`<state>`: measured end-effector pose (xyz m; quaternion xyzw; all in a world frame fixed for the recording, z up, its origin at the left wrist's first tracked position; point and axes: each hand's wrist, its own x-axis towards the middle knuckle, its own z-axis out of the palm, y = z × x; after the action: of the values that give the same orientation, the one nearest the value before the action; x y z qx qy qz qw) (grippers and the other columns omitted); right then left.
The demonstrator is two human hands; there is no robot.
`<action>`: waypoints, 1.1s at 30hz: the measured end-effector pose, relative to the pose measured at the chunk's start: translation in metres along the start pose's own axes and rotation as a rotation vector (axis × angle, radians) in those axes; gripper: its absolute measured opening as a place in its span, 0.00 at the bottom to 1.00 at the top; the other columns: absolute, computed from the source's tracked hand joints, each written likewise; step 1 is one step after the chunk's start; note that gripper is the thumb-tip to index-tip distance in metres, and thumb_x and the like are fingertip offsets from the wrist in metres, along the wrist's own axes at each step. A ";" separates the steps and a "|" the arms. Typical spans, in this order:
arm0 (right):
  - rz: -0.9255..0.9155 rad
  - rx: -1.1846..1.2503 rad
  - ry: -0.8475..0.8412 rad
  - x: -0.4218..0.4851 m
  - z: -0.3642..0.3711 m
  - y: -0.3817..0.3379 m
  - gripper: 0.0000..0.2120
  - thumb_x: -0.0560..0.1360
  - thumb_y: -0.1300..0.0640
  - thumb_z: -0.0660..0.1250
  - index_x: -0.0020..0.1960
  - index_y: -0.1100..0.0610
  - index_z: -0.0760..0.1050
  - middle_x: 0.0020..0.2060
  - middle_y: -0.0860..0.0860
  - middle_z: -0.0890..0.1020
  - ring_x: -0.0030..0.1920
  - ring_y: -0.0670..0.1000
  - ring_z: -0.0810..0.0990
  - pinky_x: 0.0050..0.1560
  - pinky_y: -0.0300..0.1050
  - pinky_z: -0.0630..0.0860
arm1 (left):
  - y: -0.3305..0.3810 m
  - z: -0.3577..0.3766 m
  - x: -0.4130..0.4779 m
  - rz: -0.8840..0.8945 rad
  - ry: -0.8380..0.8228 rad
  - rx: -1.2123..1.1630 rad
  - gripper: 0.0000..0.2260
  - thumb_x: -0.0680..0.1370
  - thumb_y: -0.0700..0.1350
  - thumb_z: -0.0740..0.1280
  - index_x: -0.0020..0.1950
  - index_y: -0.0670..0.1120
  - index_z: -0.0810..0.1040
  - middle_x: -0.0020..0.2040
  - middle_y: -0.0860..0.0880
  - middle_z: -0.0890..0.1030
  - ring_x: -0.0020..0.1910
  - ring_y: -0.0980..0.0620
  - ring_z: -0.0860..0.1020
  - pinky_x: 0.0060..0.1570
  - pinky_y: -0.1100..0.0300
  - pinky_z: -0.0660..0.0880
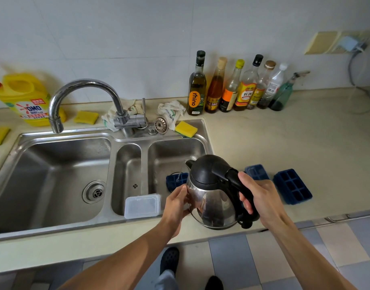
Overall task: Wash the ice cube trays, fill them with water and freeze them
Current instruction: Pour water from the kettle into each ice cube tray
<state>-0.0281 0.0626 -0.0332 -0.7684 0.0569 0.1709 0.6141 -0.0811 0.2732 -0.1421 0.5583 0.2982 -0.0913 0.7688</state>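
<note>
From the head camera: holds a steel kettle [211, 197] tipped spout-first over the right basin of the sink [113, 141]. Right hand [261, 197] wraps its fingers round the black handle. Left hand [177, 204] cups the steel wall from the side, fingers curved against it. Seems to pour a thin trickle down into a blue ice tray [174, 182] lying in that basin, half hidden behind the kettle. Has two more blue ones on the counter [284, 143] to the right: a second tray [257, 172] just behind the handle, and a third tray [291, 186] further right, well apart from the sink.

Likely risks from here:
- Tipping too steeply and flooding past the small cells into the basin.
- Drifting off target, since the kettle body blocks most of the ice tray from sight.
- Scalding the left hand if the steel is hot — cannot tell whether it is.
- Spilling when a brim-full tray gets carried off.

Contents:
- Kettle lid shut, so level unknown.
- Cannot tell how full the ice tray is.
- Counter trays show dark cells — water or none unclear.
- Clear lids [142, 206] stacked at the sink's front rim, nothing visible in them.
</note>
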 end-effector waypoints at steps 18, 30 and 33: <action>0.022 -0.013 0.063 0.000 -0.011 -0.004 0.30 0.71 0.31 0.70 0.27 0.56 0.79 0.23 0.55 0.76 0.22 0.50 0.72 0.26 0.42 0.72 | 0.015 0.014 0.004 -0.008 -0.053 0.010 0.14 0.86 0.50 0.58 0.59 0.44 0.80 0.58 0.41 0.82 0.60 0.41 0.79 0.50 0.53 0.80; 0.042 -0.015 0.073 0.000 -0.010 -0.007 0.28 0.70 0.33 0.68 0.27 0.56 0.80 0.24 0.55 0.76 0.23 0.51 0.73 0.26 0.42 0.72 | 0.016 0.016 0.007 -0.021 -0.056 0.013 0.15 0.86 0.50 0.58 0.59 0.42 0.80 0.56 0.42 0.84 0.58 0.41 0.81 0.47 0.54 0.81; 0.049 -0.002 0.065 0.002 -0.010 -0.008 0.26 0.70 0.33 0.68 0.28 0.55 0.80 0.25 0.54 0.77 0.23 0.50 0.73 0.26 0.42 0.72 | 0.017 0.016 0.008 -0.028 -0.048 0.001 0.14 0.86 0.50 0.58 0.59 0.44 0.80 0.56 0.42 0.83 0.58 0.41 0.81 0.49 0.53 0.80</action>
<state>-0.0223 0.0549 -0.0249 -0.7726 0.0955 0.1606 0.6068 -0.0609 0.2664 -0.1303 0.5519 0.2872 -0.1156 0.7743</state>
